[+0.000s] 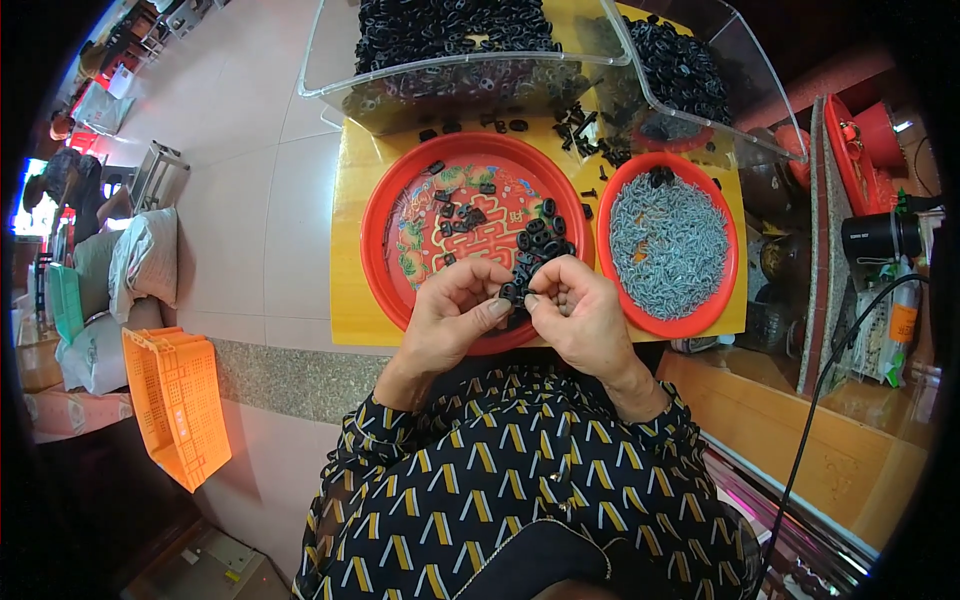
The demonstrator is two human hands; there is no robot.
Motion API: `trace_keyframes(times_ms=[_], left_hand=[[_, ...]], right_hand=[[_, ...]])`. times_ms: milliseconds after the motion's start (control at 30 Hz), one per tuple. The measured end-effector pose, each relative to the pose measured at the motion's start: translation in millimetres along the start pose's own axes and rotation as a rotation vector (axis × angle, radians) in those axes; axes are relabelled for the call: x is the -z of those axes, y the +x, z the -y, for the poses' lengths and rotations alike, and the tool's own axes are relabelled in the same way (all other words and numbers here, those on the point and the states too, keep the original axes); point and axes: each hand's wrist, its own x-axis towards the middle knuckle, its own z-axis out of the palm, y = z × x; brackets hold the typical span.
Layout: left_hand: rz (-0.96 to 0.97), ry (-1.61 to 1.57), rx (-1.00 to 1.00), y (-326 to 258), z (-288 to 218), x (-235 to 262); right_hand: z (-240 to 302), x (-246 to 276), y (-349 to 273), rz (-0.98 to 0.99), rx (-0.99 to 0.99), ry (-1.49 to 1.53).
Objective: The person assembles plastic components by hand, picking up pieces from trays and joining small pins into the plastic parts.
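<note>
Over the near rim of a round red tray (372,235), my two hands meet. My left hand (455,310) pinches a small black oval plastic part (509,291) between thumb and fingers. Close against it, the fingertips of my right hand (582,312) are pressed together; what they grip is too small and hidden to name. Black oval parts (545,235) are heaped on the tray's right side, just beyond my fingers. Smaller black pieces (460,217) lie scattered on its patterned middle. Right of it stands a red oval tray (733,255) full of small silvery screws (668,250).
Two clear plastic bins (470,62) (770,125) of black parts stand at the yellow table's (350,190) far side. Loose black pieces (585,130) lie before them. An orange crate (180,405) sits on the floor at left. A black cable (825,370) hangs at right.
</note>
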Motion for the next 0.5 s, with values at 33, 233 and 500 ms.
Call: trace_keyframes(times_ms=[33,233,500], left_hand=[[0.001,0.000,-0.003,0,-1,-1],[-0.002,0.040,-0.005,0,-1,-5],[0.004,-0.081,-0.005,-1,3,-6]], right_hand=[[-1,0,0,0.000,0.002,-0.002],[-4,0,3,0.018,0.023,0.068],[-18,7,5,0.142,-0.112,0.522]])
